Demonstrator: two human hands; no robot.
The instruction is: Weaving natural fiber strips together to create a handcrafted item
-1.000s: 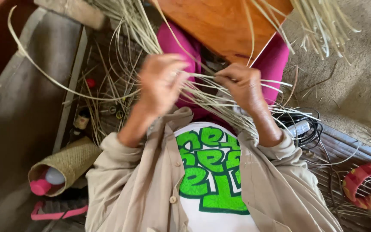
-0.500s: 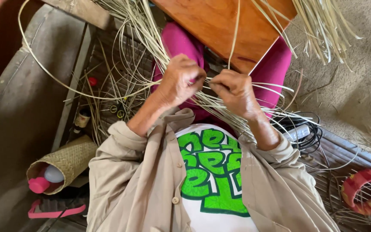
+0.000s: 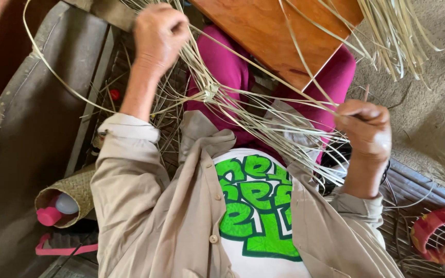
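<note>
1. Material: bundle of pale straw strips (image 3: 263, 116), thin, flat and stiff, fanned across the lap over magenta trousers (image 3: 222, 56). A small knot (image 3: 211, 92) ties several strips near the bundle's left part.
2. Left hand (image 3: 159, 32): fisted tight around strip ends, raised high at the upper left. One taut strip runs from it down to the right.
3. Right hand (image 3: 368, 129): fisted on strip ends, out to the right above the lap edge.
4. Board: smooth orange-brown wooden board (image 3: 263, 31) lies past the knees, loose strips crossing it.
5. More straw (image 3: 392, 31) piled at the upper right on rough sandy ground.
6. Container: woven cone-shaped basket (image 3: 75, 190) on its side at lower left; pink-capped bottle (image 3: 50, 216) and a pale rounded bottle (image 3: 67, 204) sit in its mouth.
7. Lower right: red ring with yellow dots (image 3: 439, 234) on a slatted bamboo floor (image 3: 413, 180), thin strips threaded through it.
8. Delta vs 0.5 s ago: hands were together at mid-lap, nearly touching; now well apart, left gone up, right gone out, strand stretched between them. Basket and ring are unmoved.
</note>
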